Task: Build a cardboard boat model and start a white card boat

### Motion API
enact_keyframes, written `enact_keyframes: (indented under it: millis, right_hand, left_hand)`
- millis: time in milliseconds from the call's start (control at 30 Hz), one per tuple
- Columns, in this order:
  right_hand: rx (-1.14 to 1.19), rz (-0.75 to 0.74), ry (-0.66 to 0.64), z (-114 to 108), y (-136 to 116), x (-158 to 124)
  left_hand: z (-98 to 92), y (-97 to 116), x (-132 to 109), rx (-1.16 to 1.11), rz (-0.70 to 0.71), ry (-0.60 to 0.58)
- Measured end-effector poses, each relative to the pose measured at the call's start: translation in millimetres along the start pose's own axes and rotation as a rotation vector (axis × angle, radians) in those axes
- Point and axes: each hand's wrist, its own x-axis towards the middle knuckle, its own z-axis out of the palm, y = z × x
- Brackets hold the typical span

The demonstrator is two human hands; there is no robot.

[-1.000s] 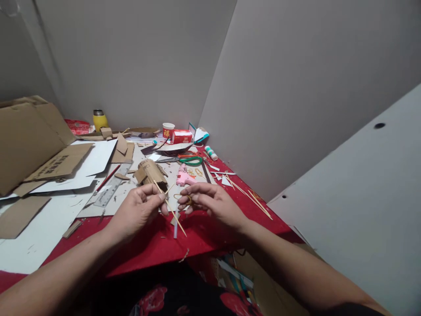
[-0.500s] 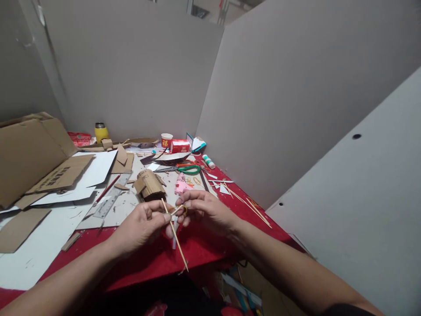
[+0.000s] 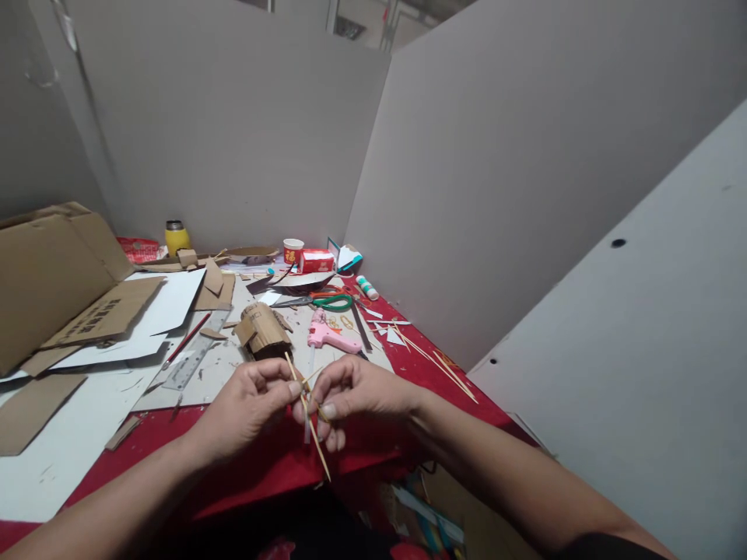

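My left hand (image 3: 250,404) pinches thin bamboo skewers (image 3: 309,424) that slant down toward the table's front edge. My right hand (image 3: 355,393) is closed beside it, fingertips touching the same skewers where they cross, with a yellowish rubber band (image 3: 318,411) barely visible at the fingers. Both hands hover over the red tablecloth (image 3: 262,459). A small brown cardboard model (image 3: 262,330) stands just beyond them.
A pink glue gun (image 3: 330,334), green-handled scissors (image 3: 332,302), a clear ruler (image 3: 195,350), a red pencil (image 3: 187,336), loose skewers (image 3: 437,359), cardboard sheets (image 3: 52,280), a paper cup (image 3: 292,250) and a yellow flask (image 3: 177,236) lie about. Grey partition walls (image 3: 496,171) close in behind and to the right.
My hands have come closer together and lower in view. The skewers have tilted steeper, and my right fingers now close on their crossing. The glue gun is now uncovered.
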Motion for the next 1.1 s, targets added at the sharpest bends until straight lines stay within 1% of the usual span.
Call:
enact_keyframes:
  millis: [100,233,400,467,567,633,767,833,1000,1100]
  right_hand:
    - [-0.064,0.032,-0.003,0.1,-3.6,-1.6]
    - [-0.142,0.04,0.079,-3.6,-6.7,-6.7]
    - [-0.311,-0.036,0.21,-11.4,-19.7,-22.3]
    - [-0.349,-0.048,0.237,-13.1,-25.2,-27.9]
    - [-0.333,-0.047,0.222,-14.5,-26.8,-30.1]
    - [-0.282,-0.089,0.227,-15.4,-22.9,-27.2]
    - [-0.15,-0.196,0.282,-16.3,-12.0,-17.3]
    - [-0.121,-0.208,0.261,-15.3,-9.2,-13.6]
    - [-0.15,-0.175,0.145,-9.3,-10.4,-7.4]
    - [-0.146,-0.167,0.103,-7.2,-10.0,-3.0]
  left_hand:
    - [2.0,-1.0,-0.5,-0.011,-0.003,-0.038]
    - [3.2,-1.3,-1.1,-0.013,-0.031,-0.02]
    - [0.1,-0.9,-0.7,0.038,-0.081,0.005]
    - [-2.1,-1.0,-0.2,0.054,-0.085,0.033]
    - [-3.8,-2.0,0.5,0.049,-0.101,0.056]
    - [-3.3,-2.3,0.6,0.049,-0.111,0.049]
    - [-0.5,-0.4,0.2,0.027,-0.113,0.005]
    - [-0.1,0.8,0.1,0.017,-0.125,0.003]
    - [-0.8,0.4,1.0,-0.006,-0.12,-0.018]
    - [0.2,-0.8,1.7,-0.052,-0.08,-0.049]
